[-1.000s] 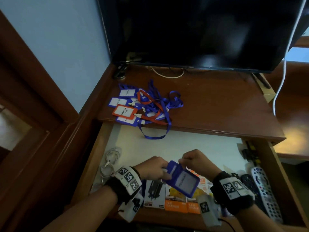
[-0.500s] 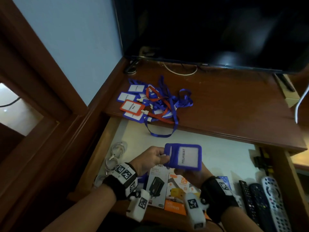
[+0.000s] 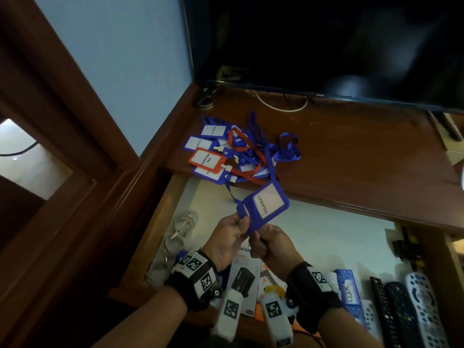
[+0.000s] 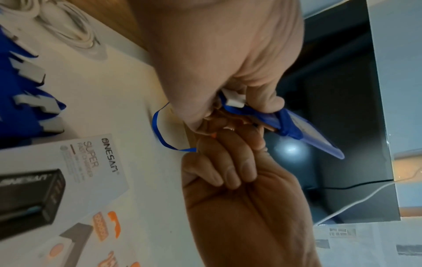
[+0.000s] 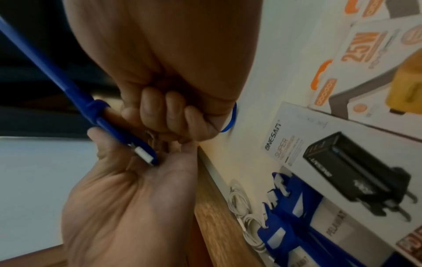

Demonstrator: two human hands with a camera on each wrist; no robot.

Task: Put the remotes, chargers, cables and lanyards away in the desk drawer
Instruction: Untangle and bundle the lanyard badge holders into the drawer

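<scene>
Wooden desk [image 3: 351, 156] under a dark television [image 3: 326, 46], drawer [image 3: 313, 229] standing open, left hand [image 3: 227, 241] and right hand [image 3: 272, 246] both pinching a blue badge [image 3: 267, 205] reading PELAWAT above it, red PAS PELAWAT badge [image 3: 207, 159] lying in the lanyard pile [image 3: 251, 151], left wrist view showing a ONESAM SUPER FAST CHARGER box [image 4: 91, 162] in the drawer, right wrist view showing a 25W box [image 5: 365, 48] beside it.

Both forearms are bare. Each wrist carries a black strap: the left strap [image 3: 193, 280] bears white panels printed with black square fiducial codes, and the right strap [image 3: 312, 287] shows one such panel. Below each strap hangs a white camera block, the left block [image 3: 229, 312] and right block [image 3: 275, 316], each with a code.
</scene>
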